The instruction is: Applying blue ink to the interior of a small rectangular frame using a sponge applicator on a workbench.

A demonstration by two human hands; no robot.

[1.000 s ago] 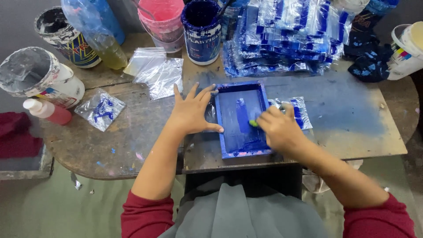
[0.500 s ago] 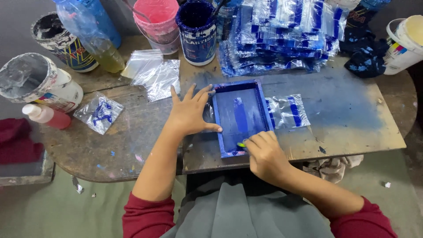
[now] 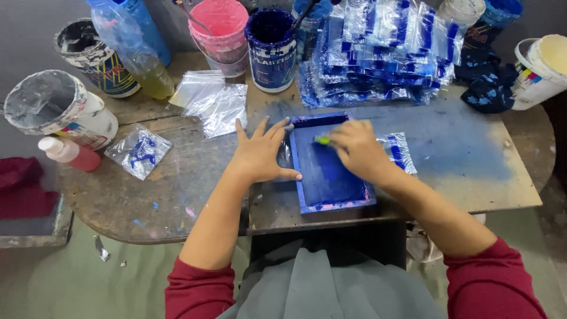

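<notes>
A small blue printing screen frame [image 3: 328, 195] lies flat on the stained worktable [image 3: 472, 171]. My left hand [image 3: 260, 155] rests flat with fingers spread on the table, its thumb against the frame's left edge. My right hand [image 3: 354, 150] is closed around a small yellow-green squeegee [image 3: 322, 140] at the far end of the frame's blue mesh. A clear plastic bag with a blue print [image 3: 400, 152] pokes out from under the frame's right side.
A heap of blue-printed bags [image 3: 384, 53] lies behind. Paint tubs stand at the back: pink [image 3: 221, 32], dark blue [image 3: 271, 47], white [image 3: 50, 109]. Blank clear bags [image 3: 215, 106], a printed bag [image 3: 139, 150], a red bottle [image 3: 68, 153] and dark rags [image 3: 487, 88] surround.
My right hand drew the squeegee to the near edge of the frame, then pushed it back to the far end. My left hand stayed pressed against the frame.
</notes>
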